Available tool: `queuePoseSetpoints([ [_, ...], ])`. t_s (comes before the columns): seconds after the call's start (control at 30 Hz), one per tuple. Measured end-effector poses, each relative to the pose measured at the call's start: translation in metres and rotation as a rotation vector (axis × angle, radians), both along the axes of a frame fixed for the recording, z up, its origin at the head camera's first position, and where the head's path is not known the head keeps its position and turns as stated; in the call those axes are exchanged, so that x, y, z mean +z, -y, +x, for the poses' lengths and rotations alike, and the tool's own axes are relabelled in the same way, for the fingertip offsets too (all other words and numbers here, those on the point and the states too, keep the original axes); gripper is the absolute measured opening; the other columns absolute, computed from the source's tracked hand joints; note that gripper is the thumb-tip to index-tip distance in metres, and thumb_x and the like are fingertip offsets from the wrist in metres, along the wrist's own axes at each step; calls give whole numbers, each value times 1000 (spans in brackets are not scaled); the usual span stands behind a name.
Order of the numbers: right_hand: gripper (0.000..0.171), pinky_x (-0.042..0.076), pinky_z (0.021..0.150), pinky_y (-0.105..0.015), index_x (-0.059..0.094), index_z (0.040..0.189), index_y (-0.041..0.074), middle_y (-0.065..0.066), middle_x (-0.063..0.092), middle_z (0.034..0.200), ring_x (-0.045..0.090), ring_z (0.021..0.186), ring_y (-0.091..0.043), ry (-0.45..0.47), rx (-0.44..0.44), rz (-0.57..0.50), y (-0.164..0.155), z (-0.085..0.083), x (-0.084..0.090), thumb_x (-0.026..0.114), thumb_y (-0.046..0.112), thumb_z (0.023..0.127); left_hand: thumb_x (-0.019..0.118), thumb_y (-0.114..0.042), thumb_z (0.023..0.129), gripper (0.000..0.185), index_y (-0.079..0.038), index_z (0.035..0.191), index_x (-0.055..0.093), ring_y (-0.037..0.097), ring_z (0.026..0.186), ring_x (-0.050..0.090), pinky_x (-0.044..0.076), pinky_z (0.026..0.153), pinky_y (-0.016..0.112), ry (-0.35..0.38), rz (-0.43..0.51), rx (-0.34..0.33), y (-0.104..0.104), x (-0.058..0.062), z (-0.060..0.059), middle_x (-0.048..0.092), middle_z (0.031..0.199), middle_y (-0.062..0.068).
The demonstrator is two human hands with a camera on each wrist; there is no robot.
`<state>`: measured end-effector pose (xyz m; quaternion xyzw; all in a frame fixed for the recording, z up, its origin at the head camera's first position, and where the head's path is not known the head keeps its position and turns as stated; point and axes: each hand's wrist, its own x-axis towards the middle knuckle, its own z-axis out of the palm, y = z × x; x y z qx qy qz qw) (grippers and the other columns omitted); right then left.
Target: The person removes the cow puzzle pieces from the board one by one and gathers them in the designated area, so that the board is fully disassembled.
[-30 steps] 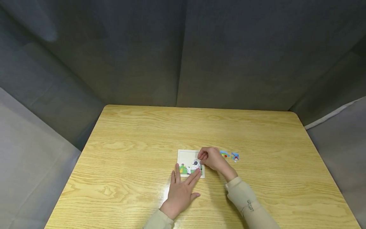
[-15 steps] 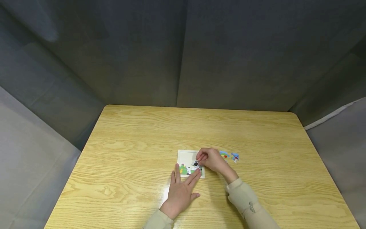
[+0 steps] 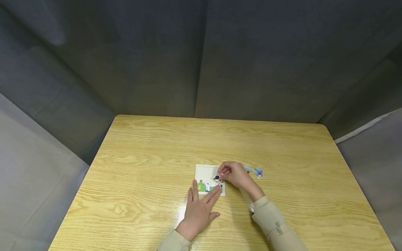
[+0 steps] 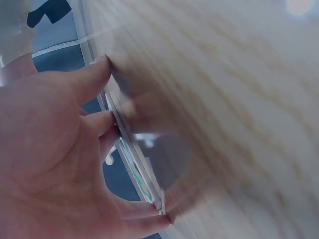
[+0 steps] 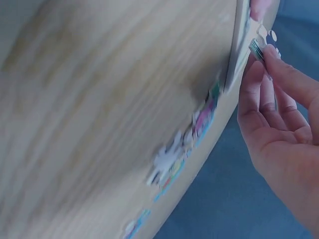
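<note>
A square puzzle board (image 3: 205,171) lies on the table, with a cartoon farm picture in green, white and black along its near side. My left hand (image 3: 198,213) is spread flat at the near edge, fingertips resting on the board; the left wrist view shows its fingers along the board's edge (image 4: 134,149). Over the board's right part, my right hand (image 3: 235,174) pinches a small black-and-white puzzle piece (image 3: 217,177) between thumb and fingers. In the right wrist view this piece (image 5: 257,50) is tilted between the fingertips, close beside the board (image 5: 237,47).
Right of the board lie loose puzzle pieces: a blue one with red (image 3: 259,173) and a blue, green and red one (image 3: 248,170) partly behind my right hand. The right wrist view shows several pieces (image 5: 167,158) in a row. Grey curtains (image 3: 150,69) surround the wooden table (image 3: 141,157).
My right hand has shifted slightly right, and the black-and-white piece has moved with it and turned a little. My left hand keeps its place on the board.
</note>
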<state>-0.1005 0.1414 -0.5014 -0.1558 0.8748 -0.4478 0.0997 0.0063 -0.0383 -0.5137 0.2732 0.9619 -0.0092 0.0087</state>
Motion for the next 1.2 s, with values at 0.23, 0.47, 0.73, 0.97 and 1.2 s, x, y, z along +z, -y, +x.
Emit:
queuePoseSetpoints([
  [0.23,12,51,63,-22,66,82,5,-5,64,76,60,70,-17,3,-45,3,-15,-2,4,72,-2,74,43,-62,82,74,-28,146,25,59,126,14,30,98,59,-15,-4,5,1,-2,0,13,151,-17],
  [0.47,11,53,59,-30,66,88,3,-6,64,78,61,68,-21,49,-72,-4,-37,-1,8,70,1,78,44,-61,83,74,-27,146,25,58,126,14,30,99,59,-16,1,4,1,-1,0,13,151,-16],
  [0.73,11,50,58,-23,66,88,4,-7,64,78,60,68,-17,20,-134,42,-65,3,12,70,2,78,46,-59,83,73,-25,145,26,59,126,12,29,98,61,-9,36,-1,2,-1,1,15,151,-15],
  [0.97,12,49,58,-22,66,88,2,-7,64,78,59,70,-18,13,-154,74,-86,8,12,71,3,78,46,-57,85,71,-24,145,27,59,126,11,28,98,61,20,47,-1,1,1,1,16,151,-14],
  [1.2,12,48,58,-23,66,88,4,-6,64,77,58,69,-17,20,-181,123,-108,16,7,71,4,78,45,-57,85,72,-24,146,24,58,127,10,27,99,61,38,41,-2,1,1,1,14,152,-13],
])
